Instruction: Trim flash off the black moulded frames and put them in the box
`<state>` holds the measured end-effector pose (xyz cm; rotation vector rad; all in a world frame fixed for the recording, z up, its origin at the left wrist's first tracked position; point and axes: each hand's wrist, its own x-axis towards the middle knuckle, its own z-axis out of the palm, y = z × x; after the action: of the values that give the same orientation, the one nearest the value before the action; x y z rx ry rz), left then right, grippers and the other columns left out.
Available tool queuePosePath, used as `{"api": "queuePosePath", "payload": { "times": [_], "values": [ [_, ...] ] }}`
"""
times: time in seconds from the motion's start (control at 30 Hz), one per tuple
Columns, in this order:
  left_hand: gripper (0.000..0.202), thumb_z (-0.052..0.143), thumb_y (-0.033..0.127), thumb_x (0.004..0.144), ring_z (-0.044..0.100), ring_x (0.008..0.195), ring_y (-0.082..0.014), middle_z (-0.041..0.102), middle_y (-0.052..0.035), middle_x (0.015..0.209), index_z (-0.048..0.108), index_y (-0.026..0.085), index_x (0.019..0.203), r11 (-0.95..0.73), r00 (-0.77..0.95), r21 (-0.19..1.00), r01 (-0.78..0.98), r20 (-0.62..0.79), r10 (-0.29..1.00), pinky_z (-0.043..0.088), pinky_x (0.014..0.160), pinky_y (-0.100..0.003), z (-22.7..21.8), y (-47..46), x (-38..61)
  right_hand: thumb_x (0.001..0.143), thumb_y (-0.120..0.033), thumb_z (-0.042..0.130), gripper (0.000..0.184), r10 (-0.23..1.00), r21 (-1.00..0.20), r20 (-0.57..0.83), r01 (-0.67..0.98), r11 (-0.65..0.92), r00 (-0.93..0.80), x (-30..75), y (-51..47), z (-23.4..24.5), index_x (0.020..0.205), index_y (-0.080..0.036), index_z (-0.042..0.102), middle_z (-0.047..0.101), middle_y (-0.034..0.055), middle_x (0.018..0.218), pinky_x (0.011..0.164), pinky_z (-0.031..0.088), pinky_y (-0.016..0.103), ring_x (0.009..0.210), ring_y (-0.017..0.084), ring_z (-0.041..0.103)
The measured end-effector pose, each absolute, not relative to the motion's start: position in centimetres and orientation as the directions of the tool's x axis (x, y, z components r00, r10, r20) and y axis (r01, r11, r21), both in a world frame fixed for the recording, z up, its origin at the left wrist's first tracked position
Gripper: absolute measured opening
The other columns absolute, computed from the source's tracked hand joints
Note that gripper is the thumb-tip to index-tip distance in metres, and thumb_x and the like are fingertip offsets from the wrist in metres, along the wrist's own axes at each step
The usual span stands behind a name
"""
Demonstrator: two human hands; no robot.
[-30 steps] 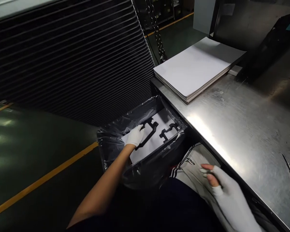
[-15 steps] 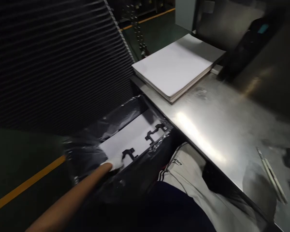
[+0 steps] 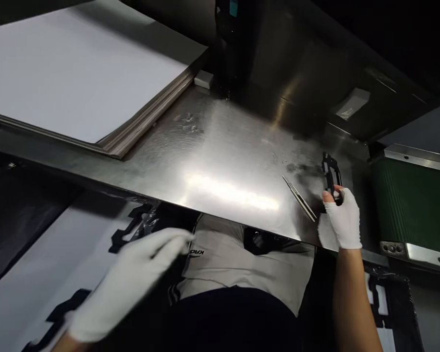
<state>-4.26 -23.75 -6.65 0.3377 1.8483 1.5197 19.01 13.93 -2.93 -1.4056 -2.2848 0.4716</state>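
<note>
Matt frame (image 3: 329,181), scuffed glossy metal tabletop (image 3: 231,142)

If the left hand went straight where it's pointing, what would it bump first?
The left hand would probably meet the pale trouser leg first or, passing above it, the edge of the metal table; depth is unclear.

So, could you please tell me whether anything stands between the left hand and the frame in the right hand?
Nothing upright shows between the left hand and the frame in the right hand. Only the table's front edge and a slim tool lying flat come between; the tool looks too low to hinder.
</note>
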Motion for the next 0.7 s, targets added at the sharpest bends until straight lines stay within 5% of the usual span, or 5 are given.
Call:
{"api": "queuePosePath", "payload": {
  "times": [0.1, 0.2, 0.33, 0.5, 0.7],
  "values": [
    [0.074, 0.085, 0.067, 0.085, 0.077, 0.123, -0.0323, 0.081, -0.0128, 0.134, 0.075, 0.025, 0.146, 0.024, -0.586, 0.949, -0.314, -0.214, 0.781, 0.065, 0.104, -0.036, -3.8, -16.7, -0.2, 0.097, -0.065, 0.071, 0.055, 0.700, -0.566, 0.212, 0.498, 0.657, -0.682, 16.9, 5.6, 0.6, 0.131, -0.022, 0.068, 0.072, 0.0140, 0.116, 0.098, 0.055, 0.048, 0.106, 0.032, 0.068],
    [0.069, 0.083, 0.068, 0.088, 0.069, 0.136, -0.0370, 0.074, -0.0147, 0.145, 0.076, 0.026, 0.141, -0.111, -0.581, 0.894, -0.435, -0.184, 0.792, 0.058, 0.118, -0.045, -2.2, -14.1, 1.6, 0.104, -0.062, 0.068, 0.062, 0.383, -0.661, 0.211, 0.158, 0.734, -0.899, 15.6, -1.0, 1.7, 0.153, -0.027, 0.055, 0.070, 0.0138, 0.136, 0.110, 0.054, 0.048, 0.124, 0.032, 0.067],
    [0.044, 0.072, 0.065, 0.095, 0.078, 0.105, -0.0333, 0.082, -0.0098, 0.093, 0.080, 0.027, 0.074, 0.155, -0.689, 0.948, -0.277, -0.309, 0.656, 0.064, 0.107, -0.045, -2.0, -17.8, 2.0, 0.114, -0.048, 0.051, 0.040, 0.661, -0.617, 0.297, 0.390, 0.684, -0.689, 15.5, 1.2, -0.8, 0.144, -0.023, 0.059, 0.069, 0.0160, 0.133, 0.109, 0.053, 0.050, 0.128, 0.032, 0.064],
    [0.056, 0.070, 0.078, 0.089, 0.056, 0.042, -0.0225, 0.063, -0.0045, 0.050, 0.074, 0.025, 0.073, 0.536, -0.422, 0.778, -0.328, -0.628, 0.654, 0.055, 0.050, -0.036, -5.5, -23.3, 4.6, 0.106, -0.032, 0.059, 0.035, 0.780, -0.317, -0.042, 0.749, 0.582, -0.625, 14.1, 11.0, -4.9, 0.137, -0.017, 0.064, 0.070, 0.0175, 0.130, 0.096, 0.053, 0.044, 0.112, 0.032, 0.068],
    [0.049, 0.055, 0.069, 0.105, 0.066, 0.070, -0.0228, 0.061, 0.0006, 0.062, 0.072, 0.023, 0.101, 0.379, -0.322, 0.704, -0.600, -0.647, 0.691, 0.058, 0.090, -0.039, -8.9, -22.0, 8.5, 0.113, -0.037, 0.043, 0.030, 0.766, -0.161, -0.280, 0.815, 0.557, -0.579, 13.0, 14.0, -4.4, 0.117, -0.017, 0.065, 0.073, 0.0197, 0.114, 0.087, 0.051, 0.041, 0.096, 0.032, 0.071]
  ]
}}
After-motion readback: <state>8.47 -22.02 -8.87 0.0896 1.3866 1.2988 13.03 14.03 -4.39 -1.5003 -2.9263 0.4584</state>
